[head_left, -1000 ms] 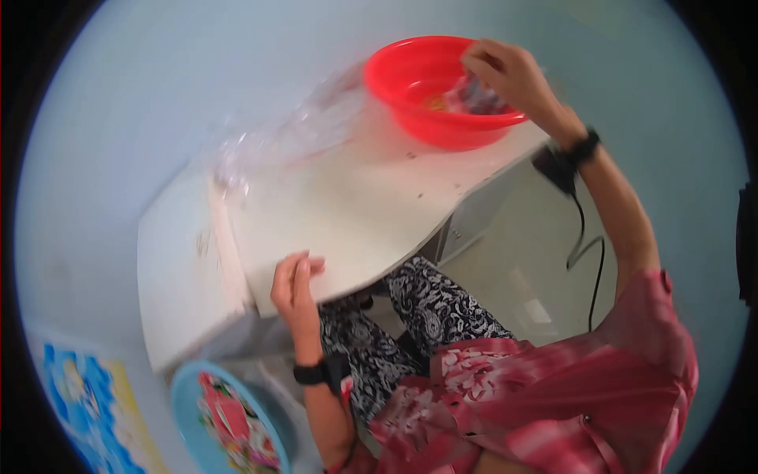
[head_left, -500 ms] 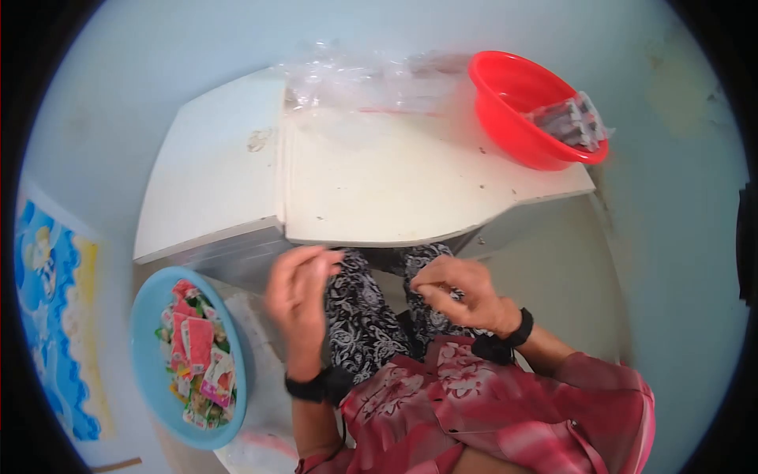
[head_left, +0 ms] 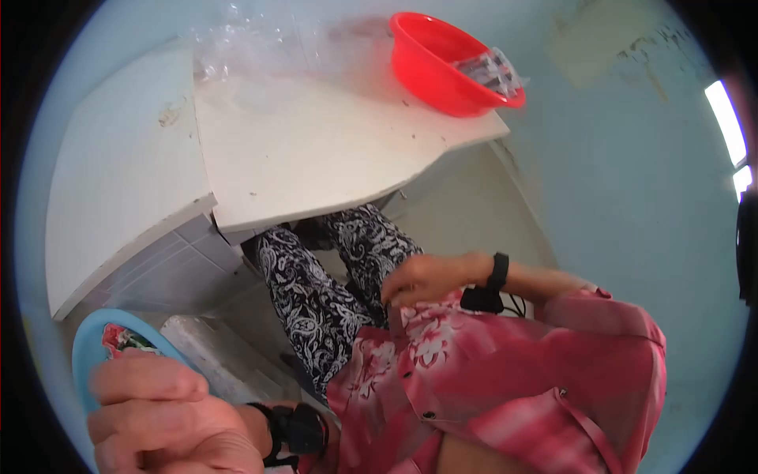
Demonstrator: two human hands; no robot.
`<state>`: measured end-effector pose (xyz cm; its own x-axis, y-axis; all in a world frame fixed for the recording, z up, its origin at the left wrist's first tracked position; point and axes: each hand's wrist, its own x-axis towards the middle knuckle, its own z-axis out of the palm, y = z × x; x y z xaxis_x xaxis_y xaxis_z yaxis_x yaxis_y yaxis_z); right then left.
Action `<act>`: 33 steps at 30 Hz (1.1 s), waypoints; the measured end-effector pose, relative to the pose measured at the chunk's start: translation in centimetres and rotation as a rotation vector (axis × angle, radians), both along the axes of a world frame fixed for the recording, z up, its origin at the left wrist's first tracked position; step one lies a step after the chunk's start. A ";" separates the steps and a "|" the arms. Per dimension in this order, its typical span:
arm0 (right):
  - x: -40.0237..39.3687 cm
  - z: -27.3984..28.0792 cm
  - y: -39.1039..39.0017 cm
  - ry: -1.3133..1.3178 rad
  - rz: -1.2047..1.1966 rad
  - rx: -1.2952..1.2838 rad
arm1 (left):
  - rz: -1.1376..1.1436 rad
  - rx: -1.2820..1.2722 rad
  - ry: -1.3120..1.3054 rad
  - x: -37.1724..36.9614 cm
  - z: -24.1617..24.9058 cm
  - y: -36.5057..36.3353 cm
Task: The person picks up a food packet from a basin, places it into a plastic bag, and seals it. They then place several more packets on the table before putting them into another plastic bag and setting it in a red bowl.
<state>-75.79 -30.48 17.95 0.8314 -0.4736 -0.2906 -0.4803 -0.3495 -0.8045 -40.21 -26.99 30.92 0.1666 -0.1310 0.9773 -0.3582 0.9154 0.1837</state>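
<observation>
My left hand (head_left: 166, 419) is raised close to the camera at the lower left, its fingers curled in. Nothing shows between those fingers, and the hand covers much of the light blue basin (head_left: 88, 336). Part of a red and green packet (head_left: 126, 338) is visible inside that basin. Over my lap, my right hand (head_left: 422, 278) is held with its fingers bent together and pointing down, beside the patterned trousers (head_left: 304, 316). No object can be seen in it.
A white table (head_left: 316, 150) stands ahead, its front edge above my knees. On its far right sits a red basin (head_left: 430, 75) with clear-wrapped packets (head_left: 491, 73) at the rim. Clear plastic bags (head_left: 253, 47) lie along the back. A plastic-covered box (head_left: 229, 355) is beside the blue basin.
My left hand has moved left and up toward the camera, now in front of the blue basin. My right hand has lowered toward my lap. The view has shifted, moving the table left.
</observation>
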 end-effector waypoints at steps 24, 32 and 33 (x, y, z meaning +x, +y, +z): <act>0.8 8.7 -0.4 -0.149 -0.501 -0.540 | -0.244 0.257 0.430 -7.2 -4.6 -7.7; 1.0 15.0 -3.5 -0.541 -0.263 -0.815 | -0.098 0.183 0.297 -6.5 -4.6 -6.7; 0.4 16.2 -3.2 -0.564 -0.300 -0.864 | -0.129 0.221 0.252 -7.1 -3.9 -6.4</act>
